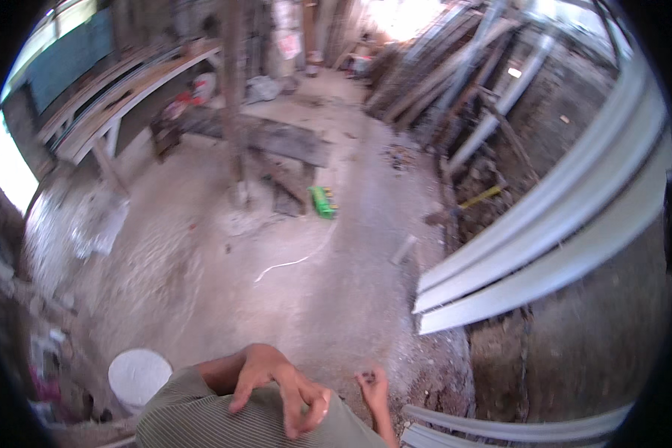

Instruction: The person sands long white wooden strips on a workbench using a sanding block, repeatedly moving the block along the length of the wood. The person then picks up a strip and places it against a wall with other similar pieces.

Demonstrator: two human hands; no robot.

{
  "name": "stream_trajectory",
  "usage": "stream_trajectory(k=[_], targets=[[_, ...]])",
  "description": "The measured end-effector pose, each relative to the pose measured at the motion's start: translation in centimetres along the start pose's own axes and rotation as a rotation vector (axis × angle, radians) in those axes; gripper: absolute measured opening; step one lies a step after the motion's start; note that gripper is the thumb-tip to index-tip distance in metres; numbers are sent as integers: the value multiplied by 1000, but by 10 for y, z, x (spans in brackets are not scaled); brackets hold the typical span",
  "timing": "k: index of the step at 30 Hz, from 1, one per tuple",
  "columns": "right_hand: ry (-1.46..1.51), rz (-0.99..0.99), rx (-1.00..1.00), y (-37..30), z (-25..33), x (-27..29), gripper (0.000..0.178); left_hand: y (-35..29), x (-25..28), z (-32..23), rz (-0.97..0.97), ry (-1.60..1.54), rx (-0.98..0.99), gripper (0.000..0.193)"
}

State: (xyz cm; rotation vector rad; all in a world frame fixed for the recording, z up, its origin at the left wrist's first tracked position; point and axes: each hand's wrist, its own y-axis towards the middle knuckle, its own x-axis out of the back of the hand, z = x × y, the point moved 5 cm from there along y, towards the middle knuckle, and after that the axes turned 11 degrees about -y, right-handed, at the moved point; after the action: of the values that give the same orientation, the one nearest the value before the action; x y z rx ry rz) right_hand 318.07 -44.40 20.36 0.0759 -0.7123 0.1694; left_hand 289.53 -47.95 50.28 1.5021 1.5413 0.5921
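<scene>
My left hand [285, 384] is bent in front of the striped grey-green shirt [201, 411], its fingers apart and pointing down. Nothing shows between those fingers. To its right, low in the view, my right hand [375, 386] has its fingers curled together around a small dark spot, too blurred to name. Nearest to the right hand are the ends of long white profiled strips [500, 429] at the lower edge. A white round bucket or lid [140, 375] stands left of my left arm.
Long white profiles [545, 224] slant across the right side, above a dirt trench. Ahead are a low wooden bench [276, 138], a post [233, 97] and a green box [323, 202] with a white cord [283, 264]. A long workbench [134, 93] stands left; timber [440, 67] leans at the back.
</scene>
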Motion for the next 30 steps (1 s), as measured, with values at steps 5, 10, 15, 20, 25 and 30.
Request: stream_trajectory(k=[5,10,15,20,25,30], targets=[[-134,211,168,155,152,-88,36,-50,-50,-151,-300,242,-261,49],[-123,402,293,224,286,-206,30,-63,-82,-250,-665,300,-584,30],[-291,803,580,227,354,-324,32,-107,-89,-323,-649,545,-694,37],[-274,1049,579,257,397,-434,35,-150,-60,-403,-635,696,-1210,26],[-387,1142,793,313,468,-549,37,-201,-40,-507,-617,1018,-1537,23],[-374,1219,985,360,578,-652,39,-251,-67,-588,-691,1115,-1585,22]])
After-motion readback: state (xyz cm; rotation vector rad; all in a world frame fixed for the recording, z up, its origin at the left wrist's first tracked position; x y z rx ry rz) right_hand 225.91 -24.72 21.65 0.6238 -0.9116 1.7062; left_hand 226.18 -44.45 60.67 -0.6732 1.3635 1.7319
